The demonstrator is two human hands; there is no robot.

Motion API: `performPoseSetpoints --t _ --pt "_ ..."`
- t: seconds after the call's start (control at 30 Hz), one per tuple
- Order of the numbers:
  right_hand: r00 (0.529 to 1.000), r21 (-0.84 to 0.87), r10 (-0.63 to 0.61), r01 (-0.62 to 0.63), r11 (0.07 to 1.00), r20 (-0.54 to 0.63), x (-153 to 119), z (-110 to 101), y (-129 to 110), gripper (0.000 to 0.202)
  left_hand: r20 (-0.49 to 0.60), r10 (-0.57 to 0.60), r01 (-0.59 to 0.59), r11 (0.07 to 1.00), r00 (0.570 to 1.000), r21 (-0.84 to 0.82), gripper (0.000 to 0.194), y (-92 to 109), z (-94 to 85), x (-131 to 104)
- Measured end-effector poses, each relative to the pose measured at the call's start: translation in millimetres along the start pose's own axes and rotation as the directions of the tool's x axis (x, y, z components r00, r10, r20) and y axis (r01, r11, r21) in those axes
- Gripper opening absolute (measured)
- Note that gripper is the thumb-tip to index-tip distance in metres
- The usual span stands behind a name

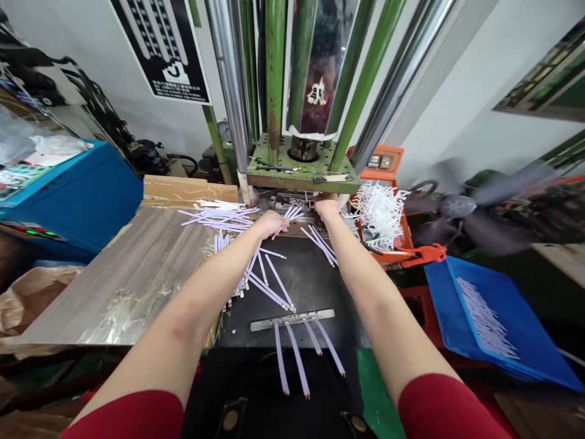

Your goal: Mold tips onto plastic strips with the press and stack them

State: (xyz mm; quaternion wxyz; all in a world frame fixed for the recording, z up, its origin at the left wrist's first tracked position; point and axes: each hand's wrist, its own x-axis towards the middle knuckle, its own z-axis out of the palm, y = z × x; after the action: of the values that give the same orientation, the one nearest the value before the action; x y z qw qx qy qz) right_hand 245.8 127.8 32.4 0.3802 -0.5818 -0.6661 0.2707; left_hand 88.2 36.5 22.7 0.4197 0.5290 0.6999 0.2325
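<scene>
My left hand (273, 224) is closed at the front of the press, fingers pinched around a few lavender flat cables (294, 212). Their far ends reach toward a metal mould (292, 200) under the green press plate (304, 174). My right hand (328, 205) reaches to the right side of that mould, its fingertips hidden beneath the plate. Just below it lie a few loose lavender cables (321, 245). Closer to me, a metal bar (292, 320) lies on the dark table (315, 277) with several lavender cables sticking out toward my body.
Lavender cables (219, 216) are heaped at the left on a cardboard-edged board (137, 262). An orange bin (395, 238) of white pieces (381, 213) stands right of the press. Farther right are a spinning fan (458, 206) and a blue tray (525, 329). Upright steel columns (231, 79) flank the press.
</scene>
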Motion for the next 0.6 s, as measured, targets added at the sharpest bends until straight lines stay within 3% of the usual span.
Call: performPoseSetpoints --t 0.1,0.17,0.27,0.33,0.37,0.4,0.47,0.53,0.6 --pt "0.996 -0.065 -0.076 0.072 0.995 -0.049 -49.0 -55.5 14.8 0.012 0.063 0.174 -0.180 0.978 0.983 0.102 0.025 -1.2 -8.5 -32.5" --pt "0.962 -0.142 -0.270 0.262 0.954 -0.039 -89.5 -100.9 28.7 0.009 0.130 0.291 -0.309 0.940 0.948 0.147 0.024 3.4 -7.8 -53.9" --pt "0.829 -0.291 -0.549 0.502 0.814 -0.106 -141.0 -160.4 38.8 0.014 0.250 0.523 -0.578 0.766 0.815 0.283 0.019 24.9 7.3 -76.8" --pt "0.762 -0.396 -0.613 0.506 0.766 -0.211 -158.5 -186.0 36.5 0.016 0.321 0.631 -0.706 0.594 0.706 0.385 0.023 46.1 19.9 -83.8" --pt "0.735 -0.442 -0.630 0.493 0.750 -0.251 -161.4 -195.2 34.5 0.017 0.336 0.659 -0.733 0.537 0.673 0.416 0.026 56.2 24.3 -84.8" --pt "0.710 -0.479 -0.647 0.481 0.734 -0.278 -160.6 -203.1 33.2 0.017 0.337 0.668 -0.740 0.519 0.663 0.428 0.029 64.5 26.4 -84.1" --pt "0.662 -0.537 -0.679 0.464 0.704 -0.317 -149.2 -218.3 35.3 0.018 0.324 0.646 -0.717 0.553 0.691 0.426 0.032 72.2 23.6 -78.9" --pt "0.607 -0.572 -0.683 0.414 0.708 -0.406 -125.8 -234.7 44.2 0.019 0.313 0.587 -0.663 0.615 0.747 0.428 0.035 66.2 15.3 -70.3" --pt "0.562 -0.555 -0.612 0.295 0.777 -0.557 -91.3 -248.4 55.8 0.020 0.314 0.522 -0.608 0.652 0.793 0.454 0.036 50.8 9.8 -60.4"
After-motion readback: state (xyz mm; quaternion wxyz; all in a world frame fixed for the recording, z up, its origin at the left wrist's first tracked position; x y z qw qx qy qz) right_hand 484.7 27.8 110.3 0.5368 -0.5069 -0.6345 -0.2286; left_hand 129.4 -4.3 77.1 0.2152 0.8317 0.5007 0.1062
